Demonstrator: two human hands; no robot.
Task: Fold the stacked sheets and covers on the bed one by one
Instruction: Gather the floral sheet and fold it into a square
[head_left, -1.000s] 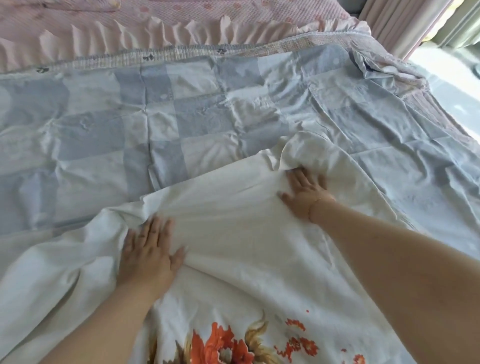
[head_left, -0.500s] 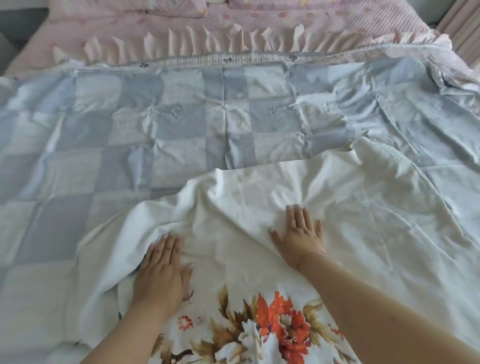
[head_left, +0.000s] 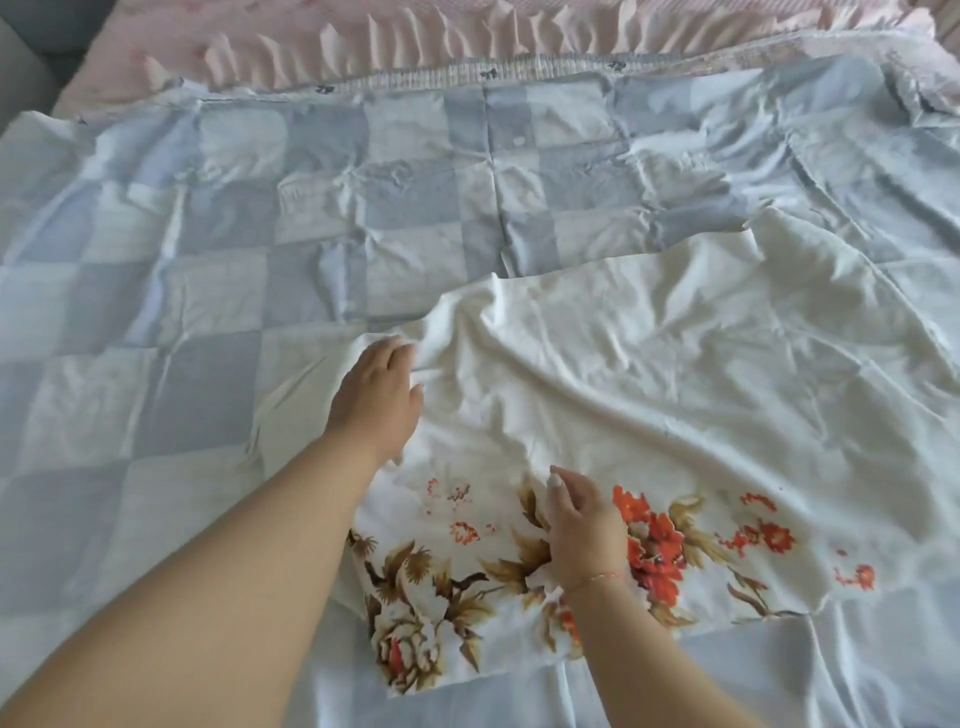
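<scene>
While the white floral cover (head_left: 649, 395) lay spread over the blue checked sheet (head_left: 218, 249) on the bed, I had both hands down on it, and I judged the fold only half shaped. My left hand (head_left: 378, 400) sat at the cover's far left edge with its fingers curled over a bunched lip of cloth, which I read as a pinch on that edge. My right hand (head_left: 584, 525) rested lower, on the orange and brown flower print (head_left: 649, 551), fingers bent down into the fabric; whether they gripped the cloth or only pressed it I could not tell from the head view.

The cover was far from flat. Ridges ran across its middle, and its upper right corner (head_left: 753, 234) had turned back on itself. If I had carried the left edge over from there, I expected those ridges to be trapped inside the fold and the halves to land out of line.

A second risk lay beneath. The checked sheet was itself rumpled and looked thin and slippery, so a pinch taken too deep at the left edge could have caught both layers and dragged the sheet along.

With the right hand so close to the near hem, most of the right side was unheld, and a quick pull would likely have skewed the cover. The pink frilled bedding (head_left: 415, 47) lay well apart at the head of the bed.
</scene>
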